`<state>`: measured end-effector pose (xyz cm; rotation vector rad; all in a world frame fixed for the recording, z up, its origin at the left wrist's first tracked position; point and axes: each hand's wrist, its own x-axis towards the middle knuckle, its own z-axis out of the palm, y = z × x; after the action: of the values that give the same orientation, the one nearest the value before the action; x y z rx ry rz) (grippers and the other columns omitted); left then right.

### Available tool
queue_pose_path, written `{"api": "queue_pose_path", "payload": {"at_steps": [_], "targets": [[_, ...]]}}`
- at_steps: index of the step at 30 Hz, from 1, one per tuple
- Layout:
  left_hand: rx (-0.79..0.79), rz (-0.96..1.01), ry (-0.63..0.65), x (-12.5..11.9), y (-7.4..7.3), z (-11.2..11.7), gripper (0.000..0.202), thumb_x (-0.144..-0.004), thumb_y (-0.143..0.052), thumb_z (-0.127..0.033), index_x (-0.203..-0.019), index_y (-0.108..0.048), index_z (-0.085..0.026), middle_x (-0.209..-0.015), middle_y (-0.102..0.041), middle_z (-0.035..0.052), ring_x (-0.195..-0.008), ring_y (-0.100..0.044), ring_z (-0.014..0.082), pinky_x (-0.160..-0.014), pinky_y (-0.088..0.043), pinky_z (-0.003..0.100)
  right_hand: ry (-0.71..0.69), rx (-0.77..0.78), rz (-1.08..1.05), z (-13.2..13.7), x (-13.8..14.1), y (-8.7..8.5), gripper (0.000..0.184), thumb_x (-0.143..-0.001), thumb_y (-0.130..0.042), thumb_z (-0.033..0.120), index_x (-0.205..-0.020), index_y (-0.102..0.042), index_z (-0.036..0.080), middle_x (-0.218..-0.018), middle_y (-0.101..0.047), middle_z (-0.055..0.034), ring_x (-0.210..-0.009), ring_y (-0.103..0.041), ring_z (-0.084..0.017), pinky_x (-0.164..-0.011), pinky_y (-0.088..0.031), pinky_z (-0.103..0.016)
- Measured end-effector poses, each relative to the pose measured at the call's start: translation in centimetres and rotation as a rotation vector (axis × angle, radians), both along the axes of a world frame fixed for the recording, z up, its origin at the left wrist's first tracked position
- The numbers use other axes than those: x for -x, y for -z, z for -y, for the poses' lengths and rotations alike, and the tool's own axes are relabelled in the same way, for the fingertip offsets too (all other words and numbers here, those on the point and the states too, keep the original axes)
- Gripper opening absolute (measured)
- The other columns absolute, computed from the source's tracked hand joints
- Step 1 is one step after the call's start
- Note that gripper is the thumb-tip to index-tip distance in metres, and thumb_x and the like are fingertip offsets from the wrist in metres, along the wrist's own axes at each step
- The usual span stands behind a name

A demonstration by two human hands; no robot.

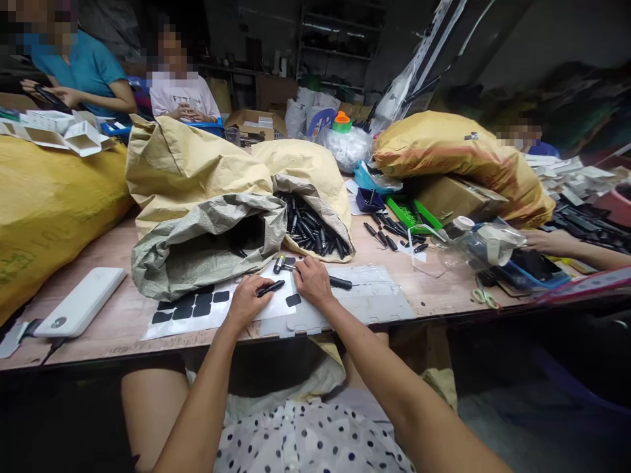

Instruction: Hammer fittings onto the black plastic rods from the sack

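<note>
My left hand [248,300] is closed around a short black tube-like piece [271,288], held just above the table near its front edge. My right hand [313,279] is wrapped over a small hammer [341,282]; its metal head with a yellowish face sticks out left of my fingers and its black handle to the right. Below my hands lies a white sheet with black rounded-square pads [196,305], partly overlapped by a grey board [365,299]. A loose black pad [293,300] lies between my hands.
Beyond my hands, an open sack [202,246] and another sack [315,157] spilling black pieces stand close. A white power bank [81,302] lies left. Right are a green tray [411,213], scissors [486,297] and a co-worker's arm [557,244]. Two people sit across the table.
</note>
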<state>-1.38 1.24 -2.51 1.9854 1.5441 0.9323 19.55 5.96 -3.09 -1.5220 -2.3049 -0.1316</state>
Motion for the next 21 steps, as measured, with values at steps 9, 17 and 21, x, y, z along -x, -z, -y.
{"api": "queue_pose_path", "payload": {"at_steps": [9, 17, 21], "targets": [[-0.009, -0.067, -0.013, -0.1, 0.8, -0.6, 0.016, -0.085, -0.072, -0.029, -0.097, -0.080, -0.027, -0.093, -0.074, 0.0044, -0.092, -0.064, 0.0253, -0.084, -0.053, 0.038, -0.021, 0.065, 0.008, -0.2, -0.4, -0.7, 0.020, -0.101, -0.054, 0.025, -0.104, -0.073, 0.022, -0.102, -0.066, -0.0107, -0.099, -0.057, -0.025, -0.082, -0.045, -0.034], [0.031, -0.050, -0.019, -0.4, 0.6, -0.8, 0.019, -0.083, -0.073, -0.030, -0.100, -0.083, -0.028, -0.093, -0.073, 0.0035, -0.094, -0.063, 0.0250, -0.086, -0.051, 0.037, -0.053, -0.002, -0.220, 4.3, -1.2, -1.9, 0.032, -0.107, -0.042, 0.028, -0.121, -0.070, 0.025, -0.099, -0.068, -0.0061, -0.093, -0.065, -0.020, -0.079, -0.052, -0.026], [0.045, -0.049, -0.022, -0.4, 0.7, -1.0, 0.018, -0.083, -0.073, -0.031, -0.098, -0.083, -0.028, -0.092, -0.072, 0.0034, -0.094, -0.062, 0.0244, -0.085, -0.050, 0.036, -0.051, 0.002, -0.258, 6.1, -1.3, -1.7, 0.032, -0.107, -0.042, 0.029, -0.122, -0.071, 0.026, -0.099, -0.069, -0.0058, -0.091, -0.067, -0.019, -0.079, -0.053, -0.026]]}}
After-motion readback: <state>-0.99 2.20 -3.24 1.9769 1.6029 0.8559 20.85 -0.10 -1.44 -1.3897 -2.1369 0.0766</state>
